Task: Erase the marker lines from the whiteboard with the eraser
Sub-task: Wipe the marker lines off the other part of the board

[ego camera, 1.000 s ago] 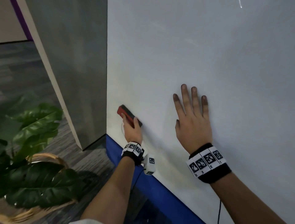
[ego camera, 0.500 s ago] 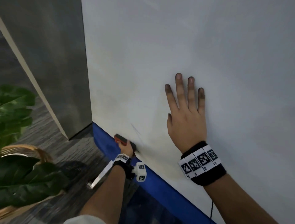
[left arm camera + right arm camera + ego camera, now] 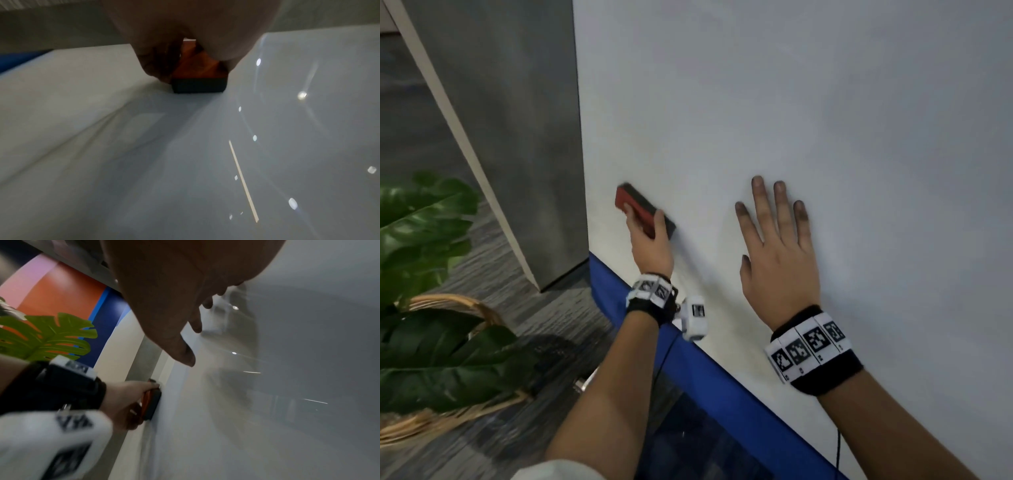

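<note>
Our left hand grips red eraser, felt pressed to whiteboard near lower left corner. Our right hand flat on board, fingers straight. Marker lines too faint to discern.

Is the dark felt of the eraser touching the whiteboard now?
Touching. In the left wrist view the eraser has its dark felt flat against the whiteboard, with no gap. The right wrist view shows the same while the left hand grips it.
</note>
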### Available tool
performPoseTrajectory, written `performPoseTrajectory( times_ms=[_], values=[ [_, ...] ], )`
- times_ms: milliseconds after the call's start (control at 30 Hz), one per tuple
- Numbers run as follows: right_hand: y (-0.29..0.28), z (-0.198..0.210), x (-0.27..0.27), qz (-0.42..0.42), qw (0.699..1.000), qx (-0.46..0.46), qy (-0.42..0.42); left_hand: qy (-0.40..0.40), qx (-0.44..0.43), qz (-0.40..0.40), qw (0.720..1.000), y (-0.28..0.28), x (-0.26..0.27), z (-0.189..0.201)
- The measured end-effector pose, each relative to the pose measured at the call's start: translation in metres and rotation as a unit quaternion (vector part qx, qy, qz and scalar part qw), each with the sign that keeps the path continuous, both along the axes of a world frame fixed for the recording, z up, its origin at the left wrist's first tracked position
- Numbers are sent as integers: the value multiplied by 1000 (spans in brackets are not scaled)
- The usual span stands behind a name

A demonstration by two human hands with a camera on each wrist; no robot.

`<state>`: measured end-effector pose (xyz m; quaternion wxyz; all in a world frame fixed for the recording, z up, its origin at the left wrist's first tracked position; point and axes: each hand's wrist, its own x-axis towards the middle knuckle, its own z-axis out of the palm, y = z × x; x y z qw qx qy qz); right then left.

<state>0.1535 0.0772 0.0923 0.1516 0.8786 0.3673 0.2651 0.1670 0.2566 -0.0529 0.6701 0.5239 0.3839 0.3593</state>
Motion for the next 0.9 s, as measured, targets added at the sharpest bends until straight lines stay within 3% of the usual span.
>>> performPoseTrajectory(
  times_ms=[100,200,267,367,400,433,467,500,700,800,900],
  values=[
    [-26,-10,-2,5,999,-26,20,63,-101,-4,993,-57,-8,-69],
    [-59,-20,0,11,997,-67,25,141,-223,-81,961,-139,-19,-154],
    [-73,-23,0,15,996,-81,23,155,-250,-95,951,-178,-4,-260],
    [-79,-27,-4,22,997,-73,29,199,-260,-81,941,-179,6,-267],
    [-79,-28,-5,23,997,-67,31,202,-270,-82,938,-170,7,-251],
    [-79,-29,-6,24,997,-61,33,193,-280,-76,937,-157,4,-213],
    [-80,-29,-6,26,998,-56,33,176,-281,-67,941,-141,-2,-149],
    [-80,-29,-5,29,998,-51,36,160,-259,-50,951,-124,-1,-119],
    [-85,-26,-4,65,995,7,82,32,-30,-33,998,-90,-9,61],
    [-90,-21,-11,97,978,98,159,-44,114,-74,990,-99,-19,131],
    [-105,-14,-19,133,928,222,268,-73,249,-108,960,-94,-35,179]
  ],
)
